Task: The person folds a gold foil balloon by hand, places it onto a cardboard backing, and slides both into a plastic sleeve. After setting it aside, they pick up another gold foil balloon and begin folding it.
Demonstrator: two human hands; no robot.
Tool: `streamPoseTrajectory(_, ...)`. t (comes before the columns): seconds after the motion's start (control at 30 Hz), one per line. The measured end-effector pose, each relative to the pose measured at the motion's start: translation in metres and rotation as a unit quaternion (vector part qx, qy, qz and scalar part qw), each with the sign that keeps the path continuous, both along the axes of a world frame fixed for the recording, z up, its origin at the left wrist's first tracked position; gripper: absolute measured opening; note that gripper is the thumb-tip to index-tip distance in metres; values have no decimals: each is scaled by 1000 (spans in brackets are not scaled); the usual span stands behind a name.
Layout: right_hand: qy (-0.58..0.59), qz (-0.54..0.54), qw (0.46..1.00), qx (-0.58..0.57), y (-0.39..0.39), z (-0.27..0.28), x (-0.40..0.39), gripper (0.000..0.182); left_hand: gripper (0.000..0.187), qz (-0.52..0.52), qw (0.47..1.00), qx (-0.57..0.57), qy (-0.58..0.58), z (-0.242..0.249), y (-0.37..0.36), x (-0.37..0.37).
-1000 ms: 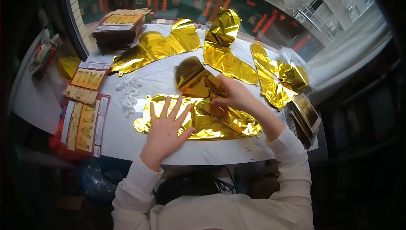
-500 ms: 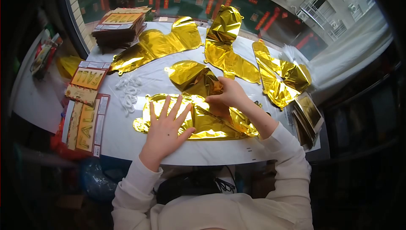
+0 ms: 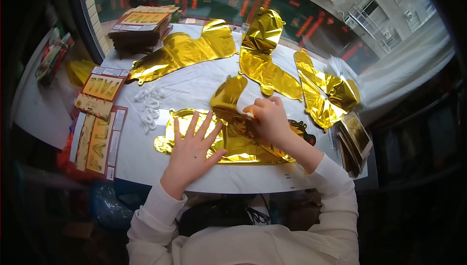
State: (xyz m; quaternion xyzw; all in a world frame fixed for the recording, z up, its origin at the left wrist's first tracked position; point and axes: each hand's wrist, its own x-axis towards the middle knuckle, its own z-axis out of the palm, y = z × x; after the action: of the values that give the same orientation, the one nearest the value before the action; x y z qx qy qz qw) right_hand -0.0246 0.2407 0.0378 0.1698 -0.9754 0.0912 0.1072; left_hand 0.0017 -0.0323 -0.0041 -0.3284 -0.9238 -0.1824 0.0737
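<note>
Two hands work one gold foil balloon (image 3: pixel 233 143) at the near edge of the table (image 3: pixel 194 87): the right hand (image 3: pixel 269 119) pinches its folded-over end, the left hand (image 3: pixel 192 150) lies flat, fingers spread, pinning it. Folding looks partway; three more unfolded balloons (image 3: pixel 185 53) lie beyond.
</note>
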Motion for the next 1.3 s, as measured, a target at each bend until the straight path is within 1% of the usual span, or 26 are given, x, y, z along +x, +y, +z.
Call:
streamPoseTrajectory(0.07,155,97,981,58,-5,-4,8,26,70,1,1000,-2,3,0,0,-1)
streamPoseTrajectory(0.1,151,136,975,93,-2,-6,10,30,70,-2,1000,3,3,0,0,-1)
streamPoseTrajectory(0.13,151,138,974,93,0,-7,14,30,69,-5,1000,9,2,0,0,0)
streamPoseTrajectory(0.2,93,189,974,79,0,-7,21,29,69,-3,1000,9,0,0,1,-1)
streamPoseTrajectory(0.23,48,188,978,72,0,-4,28,34,68,-3,1000,9,-3,-1,1,-1)
streamPoseTrajectory(0.27,48,189,978,72,-3,-2,34,34,68,-2,1000,10,-3,-1,0,-1)
streamPoseTrajectory(0.33,13,208,978,24,-11,4,46,36,67,-2,1000,18,6,-2,0,0)
streamPoseTrajectory(0.37,-10,215,976,12,-15,7,51,41,67,-2,1000,18,6,-3,0,0)
streamPoseTrajectory(0.53,-62,193,979,-1,-29,-10,76,45,63,-6,1000,10,-3,-1,0,0)
streamPoseTrajectory(0.63,-75,188,979,22,-34,-15,81,53,66,-9,999,-11,-34,2,-1,-1)
streamPoseTrajectory(0.67,-73,189,979,22,-33,-16,82,53,66,-8,999,-11,-33,0,-1,-2)
streamPoseTrajectory(0.73,-69,184,980,-11,-33,-16,83,58,72,5,999,51,-3,-5,-1,-4)
streamPoseTrajectory(0.77,-69,184,980,-12,-31,-18,82,58,74,17,997,70,-27,-6,-2,-4)
streamPoseTrajectory(0.8,-68,188,980,-13,-30,-19,82,60,74,17,997,70,-28,-3,-4,-5)
streamPoseTrajectory(0.83,-68,191,979,-14,-28,-20,82,62,71,23,984,175,-40,1,-9,-5)
streamPoseTrajectory(0.87,-68,191,979,-15,-27,-20,82,62,69,29,959,278,-53,4,-15,-6)
streamPoseTrajectory(0.9,-75,189,979,-21,-29,-17,83,62,69,37,949,312,-18,6,-21,-9)
streamPoseTrajectory(0.93,-81,186,979,-27,-29,-16,83,62,64,39,930,366,21,7,-26,-12)
streamPoseTrajectory(1.0,-80,187,979,-34,-28,-19,84,62,56,13,900,433,37,12,-35,-14)
streamPoseTrajectory(1.03,-78,188,978,-41,-28,-20,82,62,56,9,901,431,40,18,-33,-14)
streamPoseTrajectory(1.1,-72,186,979,-42,-27,-22,81,62,47,-3,946,320,52,34,-22,-9)
streamPoseTrajectory(1.13,-75,184,979,-43,-27,-22,84,63,52,-45,970,238,23,49,-15,-6)
streamPoseTrajectory(1.2,-73,178,980,-57,-27,-26,84,61,58,-98,986,136,16,56,6,-8)
streamPoseTrajectory(1.23,-73,184,979,-55,-26,-28,83,59,62,-129,987,95,9,48,12,-14)
streamPoseTrajectory(1.27,-69,189,978,-53,-25,-29,81,58,62,-138,986,91,12,39,17,-20)
streamPoseTrajectory(1.3,-66,188,978,-59,-25,-31,81,55,61,-146,988,51,3,29,21,-24)
